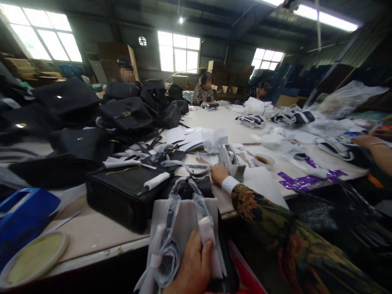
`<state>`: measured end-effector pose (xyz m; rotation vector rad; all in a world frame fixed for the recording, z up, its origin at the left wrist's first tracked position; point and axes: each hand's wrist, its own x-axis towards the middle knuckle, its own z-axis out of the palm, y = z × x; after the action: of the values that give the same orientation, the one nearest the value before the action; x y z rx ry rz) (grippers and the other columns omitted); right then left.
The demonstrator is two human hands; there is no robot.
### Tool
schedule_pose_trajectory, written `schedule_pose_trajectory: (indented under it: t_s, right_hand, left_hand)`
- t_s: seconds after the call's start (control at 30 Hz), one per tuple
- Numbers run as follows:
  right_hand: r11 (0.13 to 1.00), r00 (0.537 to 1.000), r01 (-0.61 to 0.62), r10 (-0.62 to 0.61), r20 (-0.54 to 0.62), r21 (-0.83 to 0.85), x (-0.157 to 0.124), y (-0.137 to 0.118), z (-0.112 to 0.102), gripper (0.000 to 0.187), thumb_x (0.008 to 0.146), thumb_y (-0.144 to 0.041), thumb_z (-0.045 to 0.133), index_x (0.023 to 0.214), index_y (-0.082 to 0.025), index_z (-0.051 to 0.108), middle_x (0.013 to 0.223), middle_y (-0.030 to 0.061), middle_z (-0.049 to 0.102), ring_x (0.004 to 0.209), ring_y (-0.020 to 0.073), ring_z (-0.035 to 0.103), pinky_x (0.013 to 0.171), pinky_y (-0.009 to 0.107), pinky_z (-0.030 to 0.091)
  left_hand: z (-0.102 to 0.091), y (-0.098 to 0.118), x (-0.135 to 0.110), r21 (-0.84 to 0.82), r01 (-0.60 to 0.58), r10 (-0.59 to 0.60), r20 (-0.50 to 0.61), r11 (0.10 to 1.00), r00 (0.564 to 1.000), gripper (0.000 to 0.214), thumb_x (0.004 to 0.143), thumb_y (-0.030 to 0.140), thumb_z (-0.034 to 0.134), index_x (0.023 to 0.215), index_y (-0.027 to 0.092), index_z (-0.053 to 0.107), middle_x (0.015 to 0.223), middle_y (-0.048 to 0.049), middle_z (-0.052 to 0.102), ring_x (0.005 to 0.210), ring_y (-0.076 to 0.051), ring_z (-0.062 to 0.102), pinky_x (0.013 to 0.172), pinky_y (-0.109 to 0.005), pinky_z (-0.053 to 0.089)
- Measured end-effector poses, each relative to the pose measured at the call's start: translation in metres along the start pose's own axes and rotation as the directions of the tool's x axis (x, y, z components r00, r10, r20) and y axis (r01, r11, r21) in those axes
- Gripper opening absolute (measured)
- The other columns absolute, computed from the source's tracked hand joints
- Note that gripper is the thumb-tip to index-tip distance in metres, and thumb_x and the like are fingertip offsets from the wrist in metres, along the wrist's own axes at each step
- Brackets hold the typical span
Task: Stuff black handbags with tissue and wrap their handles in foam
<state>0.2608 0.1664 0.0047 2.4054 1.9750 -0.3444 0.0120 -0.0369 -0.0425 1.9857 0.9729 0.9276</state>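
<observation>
At the bottom, my left hand (192, 265) is closed on the front of a handbag (225, 261), its thumb beside a handle end wrapped in white foam. A white foam sheet (183, 212) covers the bag's front, and clear plastic is wound round its handles (174, 204). My right hand (219, 174), in a patterned sleeve with a white cuff, reaches to the left side of a grey tape dispenser (231, 161). Its fingers are curled together; whatever they pinch is too small to make out. A black bag (119, 196) lies left of the held one.
Black bags (125, 112) are piled at the left. A blue container (26, 216) and a round tub (33, 259) stand at the front left. A small bowl (263, 160) and purple tape (297, 181) lie to the right. Co-workers sit across the table; another person's hand (364, 141) is at right.
</observation>
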Motion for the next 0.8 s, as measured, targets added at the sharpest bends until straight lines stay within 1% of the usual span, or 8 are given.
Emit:
schedule_pose_trajectory:
  t_s: [0.13,0.27,0.37,0.43,0.47,0.57,0.67,0.8]
  right_hand:
    - [0.953,0.996,0.007,0.021,-0.089,0.303,-0.028,0.014,-0.004,0.022,0.095,-0.027,0.057,0.084,-0.012,0.069,0.09,0.0132,0.072,0.087,0.0195,0.068,0.074,0.026,0.053]
    - [0.825,0.996,0.037,0.016,-0.088,0.564,-0.088,0.018,-0.002,0.039,0.101,-0.041,0.036,0.094,-0.014,0.063,0.063,0.0001,0.059,0.047,0.0104,0.053,0.044,0.02,0.042]
    - [0.591,0.997,0.074,-0.063,-0.045,0.803,-0.146,0.017,-0.003,0.046,0.097,-0.052,0.041,0.112,-0.014,0.06,0.055,-0.008,0.044,0.041,0.0087,0.041,0.038,0.019,0.033]
    - [0.4,0.991,0.043,-0.137,0.014,0.915,-0.181,0.017,-0.008,0.047,0.09,-0.054,0.055,0.116,-0.014,0.059,0.057,-0.0083,0.047,0.041,0.0076,0.04,0.039,0.019,0.031]
    - [0.375,0.983,0.007,-0.171,0.062,0.927,-0.196,0.018,-0.011,0.043,0.088,-0.052,0.059,0.109,-0.014,0.062,0.058,-0.0066,0.051,0.041,0.0071,0.04,0.038,0.019,0.03]
    - [0.505,0.957,0.018,-0.259,0.131,0.863,-0.228,0.023,-0.018,0.03,0.088,-0.045,0.062,0.081,-0.015,0.065,0.057,-0.0022,0.059,0.041,0.0078,0.044,0.04,0.021,0.031]
    - [0.633,0.946,0.177,-0.321,0.048,0.754,-0.241,0.026,-0.018,0.027,0.089,-0.037,0.061,0.074,-0.016,0.071,0.057,-0.0008,0.06,0.052,0.0113,0.051,0.049,0.022,0.036]
    - [0.718,0.945,0.247,-0.327,0.002,0.651,-0.243,0.026,-0.011,0.025,0.088,-0.028,0.058,0.072,-0.017,0.073,0.064,0.0,0.066,0.061,0.0134,0.056,0.057,0.024,0.038]
  left_hand:
    - [-0.002,0.002,0.002,-0.048,0.006,-0.006,0.0,0.999,1.0,0.036,0.101,0.03,0.044,0.13,0.018,0.062,0.121,-0.0141,0.07,0.117,-0.026,0.066,0.102,-0.041,0.054]
    - [-0.004,0.008,0.006,-0.096,0.043,-0.041,0.021,0.994,0.999,0.036,0.102,0.033,0.043,0.128,0.017,0.063,0.122,-0.0156,0.069,0.118,-0.027,0.064,0.104,-0.044,0.051]
    - [-0.008,0.019,0.007,-0.159,0.125,-0.117,0.055,0.979,0.992,0.037,0.102,0.037,0.04,0.115,0.015,0.067,0.113,-0.0163,0.071,0.108,-0.028,0.066,0.098,-0.046,0.052]
    - [-0.01,0.026,0.006,-0.221,0.212,-0.194,0.1,0.952,0.976,0.04,0.102,0.041,0.039,0.105,0.014,0.068,0.105,-0.0159,0.072,0.1,-0.028,0.067,0.093,-0.046,0.053]
    - [-0.01,0.03,0.005,-0.266,0.269,-0.242,0.131,0.926,0.961,0.042,0.102,0.044,0.039,0.103,0.014,0.068,0.103,-0.0154,0.073,0.098,-0.028,0.068,0.091,-0.045,0.054]
    - [-0.008,0.037,0.001,-0.461,0.454,-0.378,0.253,0.762,0.891,0.046,0.101,0.053,0.041,0.107,0.014,0.065,0.098,-0.0128,0.074,0.091,-0.026,0.07,0.081,-0.039,0.057]
    - [-0.005,0.042,-0.004,-0.601,0.576,-0.468,0.347,0.555,0.813,0.051,0.097,0.062,0.047,0.113,0.015,0.062,0.093,-0.01,0.075,0.083,-0.024,0.071,0.071,-0.035,0.059]
    - [-0.002,0.043,-0.01,-0.644,0.597,-0.504,0.355,0.479,0.787,0.056,0.093,0.065,0.052,0.112,0.013,0.062,0.085,-0.009,0.074,0.076,-0.023,0.071,0.066,-0.033,0.058]
